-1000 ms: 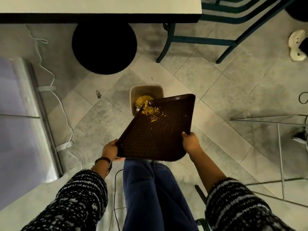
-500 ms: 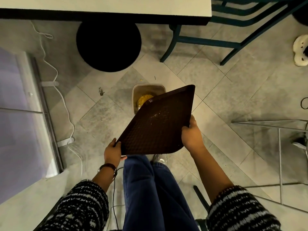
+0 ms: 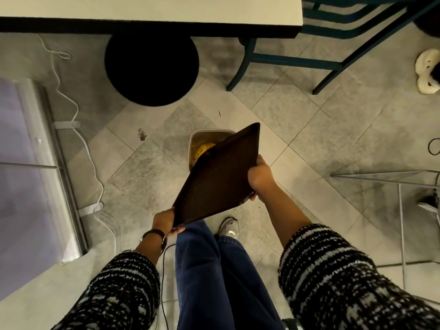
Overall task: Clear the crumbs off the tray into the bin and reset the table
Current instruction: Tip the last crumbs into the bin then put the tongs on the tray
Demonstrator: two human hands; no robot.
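A dark brown tray [image 3: 219,177] is tipped steeply on edge over a small square bin [image 3: 197,141] on the tiled floor. Yellow crumbs [image 3: 204,148] lie inside the bin; the tray hides most of the bin's right side. My left hand [image 3: 165,221] grips the tray's near lower corner. My right hand [image 3: 259,176] grips its right edge, held higher. No crumbs show on the tray's dark surface.
A white table [image 3: 152,13] spans the top, its black round base [image 3: 152,70] beyond the bin. A teal chair [image 3: 333,60] stands at the upper right. A white cable [image 3: 78,139] runs along the floor at left. A metal frame [image 3: 400,186] stands at right.
The tray has tilted much steeper, my right hand rising with it. The yellow crumbs that lay on the tray's far corner have slid into the bin.
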